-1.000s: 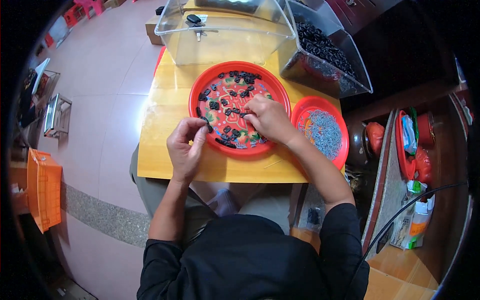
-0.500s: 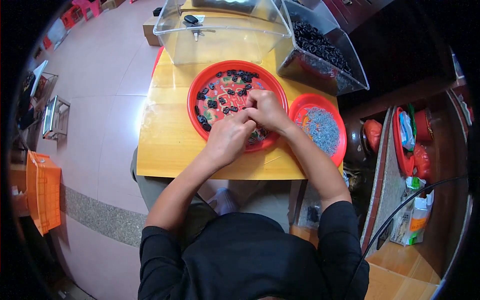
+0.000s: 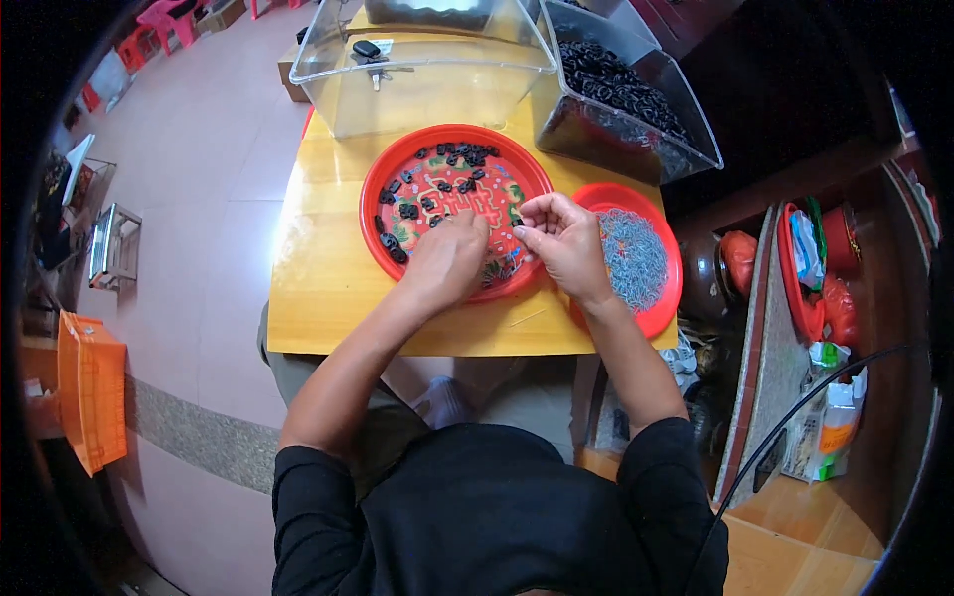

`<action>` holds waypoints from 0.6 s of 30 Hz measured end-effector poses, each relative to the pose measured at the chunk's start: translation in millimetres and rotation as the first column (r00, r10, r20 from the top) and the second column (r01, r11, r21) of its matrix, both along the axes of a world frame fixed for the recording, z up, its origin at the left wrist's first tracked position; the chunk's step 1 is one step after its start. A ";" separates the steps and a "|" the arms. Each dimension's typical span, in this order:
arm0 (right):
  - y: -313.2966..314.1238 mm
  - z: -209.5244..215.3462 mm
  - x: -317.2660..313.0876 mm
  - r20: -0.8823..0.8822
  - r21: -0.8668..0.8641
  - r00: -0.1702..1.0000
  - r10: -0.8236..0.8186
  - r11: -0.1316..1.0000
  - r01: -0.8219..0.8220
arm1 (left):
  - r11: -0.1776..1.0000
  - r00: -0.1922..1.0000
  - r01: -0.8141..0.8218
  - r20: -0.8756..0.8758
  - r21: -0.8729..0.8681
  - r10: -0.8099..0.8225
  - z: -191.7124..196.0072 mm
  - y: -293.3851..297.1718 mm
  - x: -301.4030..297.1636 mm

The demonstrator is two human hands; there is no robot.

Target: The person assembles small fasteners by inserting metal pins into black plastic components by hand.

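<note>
A large red plate (image 3: 397, 179) on the wooden table (image 3: 318, 298) holds several small black pieces (image 3: 407, 211) scattered over a patterned middle. My left hand (image 3: 447, 260) lies back-up on the plate's near part. Its fingers curl down onto the plate and hide whatever is under them. Just to its right, at the plate's right rim, my right hand (image 3: 564, 240) pinches a small black piece (image 3: 517, 222) between thumb and fingertips. Under my right wrist sits a smaller red plate (image 3: 656, 303) filled with fine grey-blue metal bits (image 3: 631, 253).
Behind the plates stand a clear box (image 3: 427, 60) with a small dark thing on its lid and a clear bin of black rings (image 3: 621, 89). An orange crate (image 3: 89, 387) is on the floor to the left. A cluttered shelf with a red basket (image 3: 810, 268) is on the right.
My left hand has moved right from the plate's near left rim into the plate, close beside my right hand. My right hand has shifted slightly toward the right rim.
</note>
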State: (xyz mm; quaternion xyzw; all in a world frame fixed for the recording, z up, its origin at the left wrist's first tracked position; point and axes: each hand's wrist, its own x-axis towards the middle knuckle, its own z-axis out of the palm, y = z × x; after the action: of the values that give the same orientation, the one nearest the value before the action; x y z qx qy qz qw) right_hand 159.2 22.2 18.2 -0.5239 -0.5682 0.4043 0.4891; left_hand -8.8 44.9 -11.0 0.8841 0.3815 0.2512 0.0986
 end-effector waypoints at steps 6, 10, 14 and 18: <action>-17.5 3.3 -5.6 -0.112 -0.112 0.991 0.068 0.990 -0.081 | 0.641 0.614 0.418 0.720 -0.643 0.323 4.4 -0.3 -10.6; -26.0 3.2 -16.3 -0.233 -0.164 0.971 0.043 0.983 -0.083 | 0.579 0.515 0.503 0.760 -0.642 0.395 8.0 -12.7 -15.9; -32.4 5.4 -23.5 -0.213 -0.132 0.974 0.075 0.986 -0.105 | 0.539 0.392 0.608 0.811 -0.583 0.434 3.2 -20.6 -17.3; -39.1 13.0 -32.6 -0.191 -0.105 0.981 0.038 0.993 -0.059 | 0.506 0.407 0.623 0.799 -0.597 0.442 6.9 -27.7 -17.4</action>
State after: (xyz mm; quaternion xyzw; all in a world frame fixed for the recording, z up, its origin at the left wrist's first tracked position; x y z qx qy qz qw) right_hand 126.6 -16.9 31.2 -0.4954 -0.5089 0.4947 0.5009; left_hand -26.2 17.2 -4.1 0.4413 0.2704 0.4538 0.7254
